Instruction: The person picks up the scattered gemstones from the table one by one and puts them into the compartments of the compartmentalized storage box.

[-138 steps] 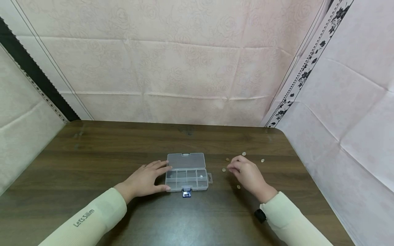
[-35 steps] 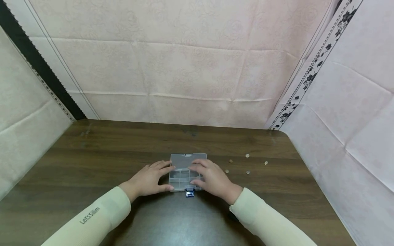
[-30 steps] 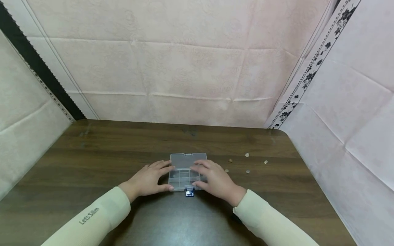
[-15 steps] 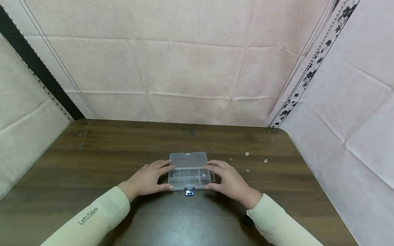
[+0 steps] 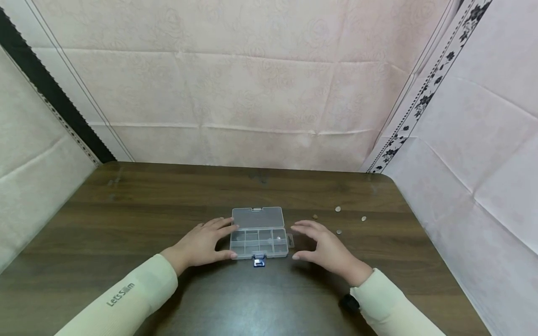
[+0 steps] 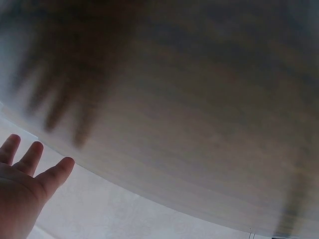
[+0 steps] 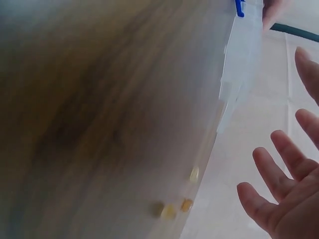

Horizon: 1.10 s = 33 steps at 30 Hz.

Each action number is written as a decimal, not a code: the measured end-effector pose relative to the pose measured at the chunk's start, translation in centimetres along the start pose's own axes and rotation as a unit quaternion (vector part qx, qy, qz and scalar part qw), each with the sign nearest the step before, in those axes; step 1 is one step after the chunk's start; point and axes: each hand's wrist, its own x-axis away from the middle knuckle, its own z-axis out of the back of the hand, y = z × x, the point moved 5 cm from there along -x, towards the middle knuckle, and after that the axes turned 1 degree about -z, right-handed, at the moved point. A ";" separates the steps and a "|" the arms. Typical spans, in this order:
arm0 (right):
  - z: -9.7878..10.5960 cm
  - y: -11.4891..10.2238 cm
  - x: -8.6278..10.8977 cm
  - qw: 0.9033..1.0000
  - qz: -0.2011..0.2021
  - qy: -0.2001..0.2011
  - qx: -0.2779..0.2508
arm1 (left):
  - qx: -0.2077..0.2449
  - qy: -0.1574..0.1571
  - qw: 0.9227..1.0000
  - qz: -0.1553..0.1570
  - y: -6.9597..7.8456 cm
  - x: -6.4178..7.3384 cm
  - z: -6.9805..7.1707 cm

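A clear plastic compartment box lies on the table with its lid folded back. A blue latch sits at its front edge. My left hand rests at the box's left side, thumb and fingertips touching the edge, fingers extended. Just right of the box, apart from it, my right hand holds nothing, its fingers spread and slightly bent. A small shiny piece shows in a right-hand compartment. In the right wrist view, small yellowish pieces lie below the box.
Small round pieces lie right of the box: a pale one, another pale one, a greyish one and a brownish one. Pale cloth hangs behind the brown wooden table.
My right hand was among the loose pieces, then over the box, and has since drawn back rightward. The nearest loose piece from the earliest frame is gone from its spot. My left hand stays put.
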 end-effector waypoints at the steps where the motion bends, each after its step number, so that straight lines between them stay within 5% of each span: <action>1: 0.1 0.2 0.1 1.000 -0.002 0.000 -0.006 | -0.001 0.000 1.000 0.001 0.0 0.0 0.0; 12: 1.3 1.9 0.9 0.999 -0.013 0.009 -0.046 | 0.000 -0.001 1.000 0.005 0.0 0.1 0.1; 33: 2.8 5.2 2.0 0.996 -0.076 0.016 -0.042 | -0.002 -0.003 1.000 0.006 -0.1 -0.1 0.0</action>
